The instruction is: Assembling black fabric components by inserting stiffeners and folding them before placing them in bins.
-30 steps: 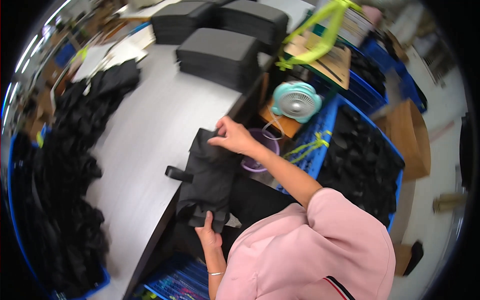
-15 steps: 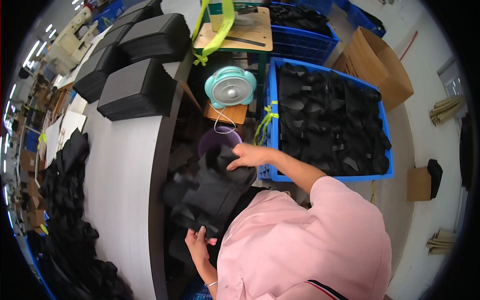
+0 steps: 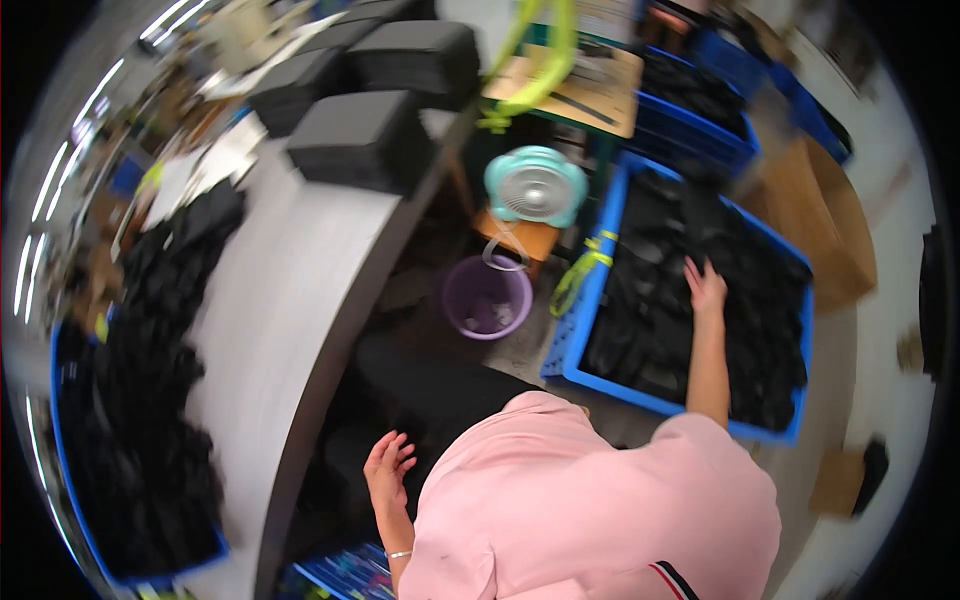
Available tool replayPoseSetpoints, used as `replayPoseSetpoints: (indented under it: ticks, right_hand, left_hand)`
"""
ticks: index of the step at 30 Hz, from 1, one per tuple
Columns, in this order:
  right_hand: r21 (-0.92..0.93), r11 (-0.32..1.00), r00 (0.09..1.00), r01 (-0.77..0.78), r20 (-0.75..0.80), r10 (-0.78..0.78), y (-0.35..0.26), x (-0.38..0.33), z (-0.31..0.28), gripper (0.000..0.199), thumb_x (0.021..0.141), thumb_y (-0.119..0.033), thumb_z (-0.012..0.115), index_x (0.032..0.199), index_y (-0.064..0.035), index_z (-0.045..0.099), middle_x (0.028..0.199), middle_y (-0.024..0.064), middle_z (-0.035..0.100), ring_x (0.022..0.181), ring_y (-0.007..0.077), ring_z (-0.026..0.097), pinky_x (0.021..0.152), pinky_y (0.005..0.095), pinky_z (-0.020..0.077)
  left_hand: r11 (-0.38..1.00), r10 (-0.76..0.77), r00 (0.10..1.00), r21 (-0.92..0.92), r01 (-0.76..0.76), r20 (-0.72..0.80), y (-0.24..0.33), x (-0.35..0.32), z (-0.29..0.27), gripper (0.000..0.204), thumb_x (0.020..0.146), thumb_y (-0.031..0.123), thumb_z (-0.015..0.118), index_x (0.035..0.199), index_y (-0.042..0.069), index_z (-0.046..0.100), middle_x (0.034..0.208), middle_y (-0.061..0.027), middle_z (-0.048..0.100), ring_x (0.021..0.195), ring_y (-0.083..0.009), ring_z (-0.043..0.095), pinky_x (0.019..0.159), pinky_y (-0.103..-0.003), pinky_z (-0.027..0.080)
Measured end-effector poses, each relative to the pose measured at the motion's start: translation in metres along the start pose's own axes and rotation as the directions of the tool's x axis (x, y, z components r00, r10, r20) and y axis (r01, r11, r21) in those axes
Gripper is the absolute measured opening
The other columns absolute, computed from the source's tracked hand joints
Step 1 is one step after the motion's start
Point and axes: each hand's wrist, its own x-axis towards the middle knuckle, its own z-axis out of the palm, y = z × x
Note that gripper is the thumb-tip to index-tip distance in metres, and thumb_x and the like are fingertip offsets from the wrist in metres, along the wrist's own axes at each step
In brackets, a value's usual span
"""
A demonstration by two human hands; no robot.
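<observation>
My right hand (image 3: 707, 288) is stretched out over a blue crate (image 3: 572, 352) full of black fabric pieces (image 3: 650, 290). Its visible fingers point away from me and stand apart, and I see nothing gripped in them. A blurred dark piece (image 3: 700, 205) lies just beyond the fingertips, reaching toward the crate's far rim. Low in front of my body, my left hand (image 3: 388, 470) is raised beside my dark-clothed lap, empty, its fingers loosely bent and apart.
Stacks of black sheets (image 3: 365, 140) stand on the grey table (image 3: 290, 270) to my left. Black fabric fills another crate (image 3: 65, 440) at far left. Ahead are a purple bin (image 3: 487, 297), a turquoise fan (image 3: 536, 187) on a stool, and a cardboard box (image 3: 825, 225) beyond the crate.
The black fabric piece that both hands held is out of my hands. My right hand has swung right over the crate, and the left has let go. The view has turned left.
</observation>
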Motion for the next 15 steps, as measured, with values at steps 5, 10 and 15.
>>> replayPoseSetpoints:
  ticks: [5, 10, 15]
  right_hand:
    - [-0.563, 0.825, 0.968, 0.051, -0.177, -0.181, 0.059, -0.021, 0.027, 0.054, 0.083, -0.017, 0.075, 0.128, 0.0030, 0.053, 0.120, 0.0199, 0.058, 0.111, 0.0340, 0.060, 0.093, 0.0485, 0.0506]
    - [-0.608, 0.286, 0.670, 0.741, 0.644, -0.368, 0.135, -0.135, 0.130, 0.053, 0.091, -0.003, 0.061, 0.140, 0.0020, 0.043, 0.138, 0.0215, 0.045, 0.111, 0.0322, 0.057, 0.098, 0.0400, 0.0468]
    - [-0.287, 0.569, 0.257, 0.771, 0.957, 0.134, 0.192, -0.298, 0.205, 0.041, 0.088, 0.001, 0.056, 0.128, 0.0008, 0.050, 0.129, 0.0178, 0.050, 0.116, 0.0301, 0.052, 0.096, 0.0359, 0.0443]
  left_hand:
    - [0.988, 0.129, 0.991, -0.084, -0.130, -0.018, -0.014, -0.026, -0.012, 0.034, 0.096, 0.018, 0.062, 0.125, -0.001, 0.060, 0.116, -0.0141, 0.068, 0.094, -0.0185, 0.068, 0.076, -0.030, 0.057]
    - [0.970, 0.155, 0.971, -0.158, -0.184, -0.180, -0.003, -0.043, -0.032, 0.029, 0.096, 0.015, 0.063, 0.120, -0.001, 0.062, 0.111, -0.0117, 0.069, 0.091, -0.0163, 0.067, 0.073, -0.029, 0.057]
    - [0.886, 0.390, 0.846, -0.103, -0.453, -0.364, 0.033, -0.022, -0.068, 0.022, 0.096, 0.012, 0.062, 0.114, 0.000, 0.067, 0.104, -0.0083, 0.070, 0.088, -0.0137, 0.067, 0.072, -0.027, 0.057]
